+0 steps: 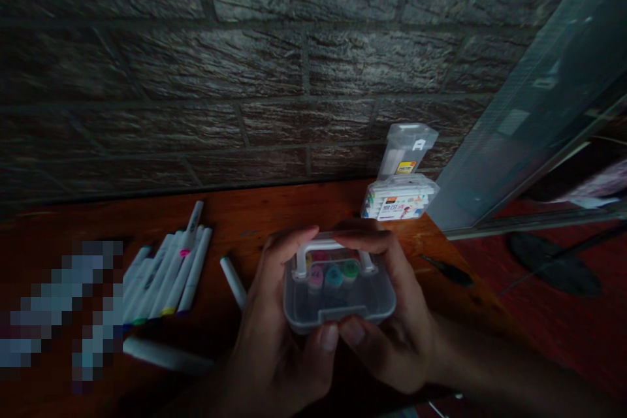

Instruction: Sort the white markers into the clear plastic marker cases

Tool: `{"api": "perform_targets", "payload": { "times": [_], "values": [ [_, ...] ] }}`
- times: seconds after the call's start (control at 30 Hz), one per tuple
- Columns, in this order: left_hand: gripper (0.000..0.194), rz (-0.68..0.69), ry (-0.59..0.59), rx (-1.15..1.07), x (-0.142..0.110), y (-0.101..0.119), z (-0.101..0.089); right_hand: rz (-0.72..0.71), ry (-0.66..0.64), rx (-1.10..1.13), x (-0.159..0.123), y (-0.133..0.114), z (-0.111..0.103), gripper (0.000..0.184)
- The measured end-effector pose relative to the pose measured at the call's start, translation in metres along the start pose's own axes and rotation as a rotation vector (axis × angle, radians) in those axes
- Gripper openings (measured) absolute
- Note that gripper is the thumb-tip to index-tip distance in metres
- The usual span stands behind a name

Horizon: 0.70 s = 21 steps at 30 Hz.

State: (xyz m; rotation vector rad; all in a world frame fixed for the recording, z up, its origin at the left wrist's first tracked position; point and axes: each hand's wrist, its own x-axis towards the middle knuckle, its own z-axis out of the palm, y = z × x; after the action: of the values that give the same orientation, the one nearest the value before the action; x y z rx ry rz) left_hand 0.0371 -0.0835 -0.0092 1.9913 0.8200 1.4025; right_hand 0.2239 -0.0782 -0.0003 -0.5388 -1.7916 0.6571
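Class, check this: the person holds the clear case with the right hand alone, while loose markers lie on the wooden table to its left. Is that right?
No: the right hand is not alone. The head view shows the left hand gripping the clear case too, so both hold it. The loose markers do lie on the wooden table to its left.

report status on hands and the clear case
Left hand, right hand: both gripping clear case. Coloured caps visible inside. Loose markers lie left, off the case.
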Motion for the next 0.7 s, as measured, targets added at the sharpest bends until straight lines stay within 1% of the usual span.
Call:
{"api": "perform_targets", "payload": {
  "times": [0.2, 0.33, 0.43, 0.53, 0.6, 0.7],
  "values": [
    [0.062, -0.016, 0.011, 0.001, 0.000, 0.001, 0.002, 0.041, 0.009, 0.028, -0.004, 0.001, 0.002, 0.070],
    [0.068, 0.010, 0.016, 0.006, -0.003, -0.004, 0.002, 0.021, -0.002, 0.051, -0.004, 0.005, 0.003, 0.071],
    [0.074, 0.049, 0.001, 0.028, -0.005, -0.010, 0.001, -0.011, -0.007, 0.017, -0.004, 0.009, 0.001, 0.074],
    [0.083, 0.080, -0.021, 0.037, -0.007, -0.018, 0.002, -0.010, -0.035, -0.013, -0.005, 0.015, -0.002, 0.084],
    [0.089, 0.096, -0.050, 0.029, -0.008, -0.022, 0.003, 0.010, -0.073, 0.003, -0.006, 0.019, -0.005, 0.092],
    [0.096, 0.109, -0.102, 0.013, -0.007, -0.029, 0.004, 0.016, -0.113, 0.035, -0.008, 0.026, -0.006, 0.099]
  ]
}}
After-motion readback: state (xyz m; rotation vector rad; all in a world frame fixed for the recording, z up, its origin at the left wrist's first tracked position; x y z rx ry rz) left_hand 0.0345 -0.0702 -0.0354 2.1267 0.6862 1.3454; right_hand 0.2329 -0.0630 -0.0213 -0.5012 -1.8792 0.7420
